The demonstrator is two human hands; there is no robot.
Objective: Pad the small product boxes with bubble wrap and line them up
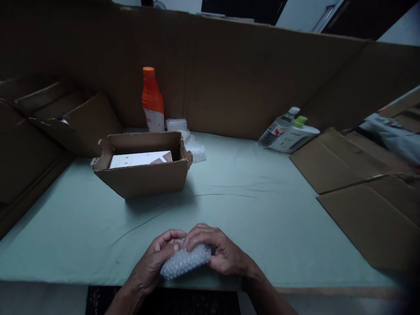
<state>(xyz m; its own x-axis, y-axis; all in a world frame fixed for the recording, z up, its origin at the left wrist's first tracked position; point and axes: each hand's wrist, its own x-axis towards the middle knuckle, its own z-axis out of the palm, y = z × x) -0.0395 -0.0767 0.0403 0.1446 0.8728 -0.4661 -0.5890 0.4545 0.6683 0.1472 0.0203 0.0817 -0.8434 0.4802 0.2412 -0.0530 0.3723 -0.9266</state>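
In front of the box (157, 179), an orange bottle (153, 99) behind it, our left hand (153, 261) and right hand (225, 250) have their fingers clamped on bubble wrap (188, 263).

A tall brown cardboard partition (236, 74) is standing along the far side of a broad table (334, 290), and a creased pale-green cloth (278, 227) is covering the tabletop. Pale grey flooring (42, 297) is showing below the near left edge. Above the partition, a bluish-white wall (298, 17) is appearing on both sides of a dark rectangular panel (243, 9), possibly a window or screen, though the gloom is obscuring it. Dim, cool light is falling across the cloth, while the partition's left end is sitting in deep shadow.
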